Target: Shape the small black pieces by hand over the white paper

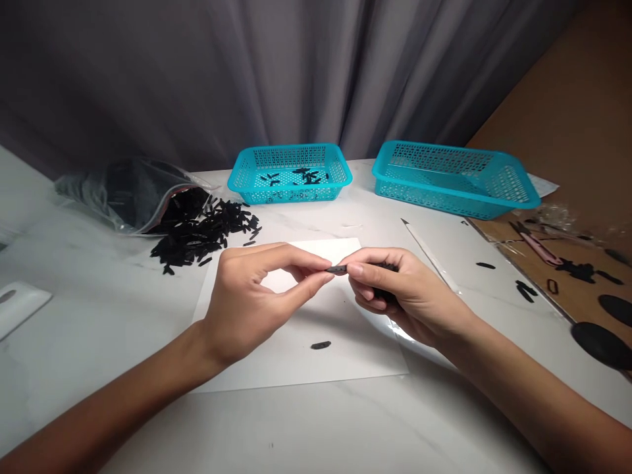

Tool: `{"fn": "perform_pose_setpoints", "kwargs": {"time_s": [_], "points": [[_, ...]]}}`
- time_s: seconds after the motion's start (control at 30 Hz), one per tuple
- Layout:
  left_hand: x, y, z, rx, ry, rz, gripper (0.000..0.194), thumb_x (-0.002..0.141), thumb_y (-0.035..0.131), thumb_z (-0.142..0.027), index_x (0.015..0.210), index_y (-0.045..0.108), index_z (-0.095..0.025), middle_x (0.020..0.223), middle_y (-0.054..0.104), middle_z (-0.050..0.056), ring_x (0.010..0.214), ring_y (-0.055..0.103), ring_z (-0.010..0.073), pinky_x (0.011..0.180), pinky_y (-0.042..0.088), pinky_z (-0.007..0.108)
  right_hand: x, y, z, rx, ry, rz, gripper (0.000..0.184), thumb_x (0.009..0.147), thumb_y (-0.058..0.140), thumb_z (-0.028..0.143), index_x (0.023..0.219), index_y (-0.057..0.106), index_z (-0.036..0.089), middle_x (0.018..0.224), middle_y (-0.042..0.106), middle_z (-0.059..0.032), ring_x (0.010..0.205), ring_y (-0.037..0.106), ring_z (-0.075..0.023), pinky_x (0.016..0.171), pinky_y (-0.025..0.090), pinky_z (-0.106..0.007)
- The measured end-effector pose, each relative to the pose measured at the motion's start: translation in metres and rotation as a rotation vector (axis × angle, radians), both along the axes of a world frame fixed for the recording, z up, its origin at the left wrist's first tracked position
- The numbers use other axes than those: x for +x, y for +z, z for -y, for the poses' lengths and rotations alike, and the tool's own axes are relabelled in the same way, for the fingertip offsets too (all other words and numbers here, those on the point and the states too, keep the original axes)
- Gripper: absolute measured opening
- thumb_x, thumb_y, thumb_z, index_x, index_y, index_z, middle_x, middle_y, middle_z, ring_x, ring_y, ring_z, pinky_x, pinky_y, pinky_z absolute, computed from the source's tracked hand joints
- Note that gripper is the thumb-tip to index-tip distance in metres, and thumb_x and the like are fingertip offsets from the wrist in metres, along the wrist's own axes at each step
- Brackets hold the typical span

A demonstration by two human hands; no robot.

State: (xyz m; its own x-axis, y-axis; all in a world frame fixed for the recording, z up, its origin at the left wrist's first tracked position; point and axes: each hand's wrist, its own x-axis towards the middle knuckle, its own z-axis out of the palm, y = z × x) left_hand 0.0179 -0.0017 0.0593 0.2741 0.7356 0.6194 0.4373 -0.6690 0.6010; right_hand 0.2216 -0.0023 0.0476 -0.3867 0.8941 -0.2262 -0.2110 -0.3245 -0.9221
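Observation:
My left hand (257, 293) and my right hand (399, 293) meet above a white sheet of paper (296, 362), pinching one small flat black piece (336, 269) between their fingertips. My right hand also cups several more black pieces (385, 266) in its palm. One loose black piece (320, 345) lies on the sheet below my hands. A pile of the same black pieces (205, 230) spills from a clear plastic bag (123, 191) at the back left.
Two teal baskets stand at the back: the left basket (241, 172) holds a few black pieces, the right basket (513, 194) looks empty. A cardboard sheet (573, 289) at right carries pink snips (538, 247) and black scraps. A white object (17, 306) lies at far left.

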Motion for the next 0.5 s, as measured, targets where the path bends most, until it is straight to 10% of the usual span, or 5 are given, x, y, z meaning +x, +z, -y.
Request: {"fn": "perform_pose_setpoints", "kwargs": {"time_s": [0.5], "points": [[0.0002, 0.0015, 0.0004, -0.037, 0.005, 0.028, 0.007, 0.077, 0.082, -0.022, 0.081, 0.076, -0.021, 0.078, 0.078, -0.002, 0.067, 0.073, 0.0131, 0.063, 0.06, 0.023, -0.0007, -0.0007, 0.0024, 0.025, -0.005, -0.014, 0.017, 0.081, 0.077, 0.032, 0.075, 0.075, 0.015, 0.056, 0.047, 0.0023, 0.05, 0.037, -0.0068, 0.043, 0.021, -0.022]]}}
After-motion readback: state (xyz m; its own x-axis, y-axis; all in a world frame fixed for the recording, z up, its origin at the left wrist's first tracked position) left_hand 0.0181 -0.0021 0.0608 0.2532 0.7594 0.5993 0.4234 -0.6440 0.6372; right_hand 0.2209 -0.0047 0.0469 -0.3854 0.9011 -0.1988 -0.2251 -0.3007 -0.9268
